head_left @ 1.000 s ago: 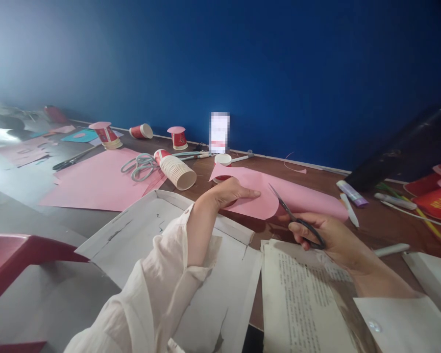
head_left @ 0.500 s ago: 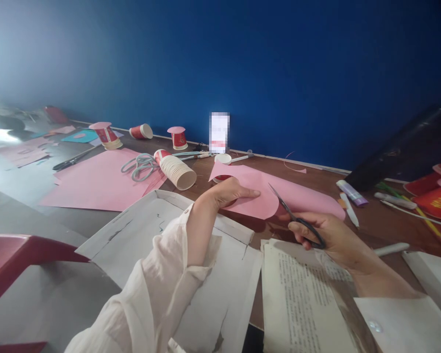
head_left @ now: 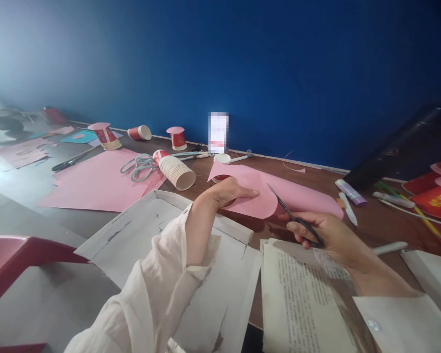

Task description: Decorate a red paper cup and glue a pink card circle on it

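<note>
My left hand (head_left: pixel 232 192) pinches a sheet of pink paper (head_left: pixel 297 189), thumb on top and the other fingers hidden beneath. The sheet is held above the table, curling on its right side, with a curved notch cut in its upper left edge. My right hand (head_left: pixel 318 230) is closed round the black handles of a pair of scissors (head_left: pixel 287 208). Their blades lie at the paper's middle, pointing up and left, and look nearly closed. Behind the paper stands a paper cup (head_left: pixel 222 159), partly covered by it.
Left are stacked paper cups (head_left: pixel 176 171), a grey cord (head_left: pixel 141 166) and pink sheets (head_left: pixel 95 184). Cups with pink discs (head_left: pixel 176 138) stand near the blue wall, by a lit phone (head_left: pixel 218 132). A glue stick (head_left: pixel 351 192) lies right; a printed booklet (head_left: pixel 297 299) is in front.
Almost nothing differs. The whole view has shifted very slightly; both hands, the scissors and the pink paper keep their places relative to each other.
</note>
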Demonstrator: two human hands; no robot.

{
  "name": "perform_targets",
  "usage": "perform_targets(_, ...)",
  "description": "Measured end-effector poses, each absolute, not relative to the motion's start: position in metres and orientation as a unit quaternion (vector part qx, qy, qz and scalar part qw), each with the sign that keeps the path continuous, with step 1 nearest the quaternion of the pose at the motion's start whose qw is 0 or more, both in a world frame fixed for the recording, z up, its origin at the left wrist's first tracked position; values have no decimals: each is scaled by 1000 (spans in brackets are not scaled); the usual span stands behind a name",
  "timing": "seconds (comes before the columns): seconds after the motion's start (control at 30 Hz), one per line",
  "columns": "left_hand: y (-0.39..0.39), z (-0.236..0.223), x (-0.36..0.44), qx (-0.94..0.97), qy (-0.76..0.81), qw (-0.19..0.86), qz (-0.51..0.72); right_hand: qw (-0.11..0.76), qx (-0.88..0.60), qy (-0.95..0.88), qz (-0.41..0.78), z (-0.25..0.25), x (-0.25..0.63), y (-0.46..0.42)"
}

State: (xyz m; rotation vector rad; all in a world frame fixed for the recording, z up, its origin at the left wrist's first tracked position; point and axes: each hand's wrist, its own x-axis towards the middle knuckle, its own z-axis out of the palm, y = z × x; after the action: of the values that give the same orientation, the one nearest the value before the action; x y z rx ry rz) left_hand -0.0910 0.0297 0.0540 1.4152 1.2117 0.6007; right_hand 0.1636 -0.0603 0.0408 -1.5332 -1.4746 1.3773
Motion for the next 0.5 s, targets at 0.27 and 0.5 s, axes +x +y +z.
perform_targets(0.27,29,55,-91,604,519,550,253,292,-577,-551,527,41,165,-61)
perform_targets(0.5,32,49,-92,603,505,562,255,281,-567,-563,531,41,166,-61)
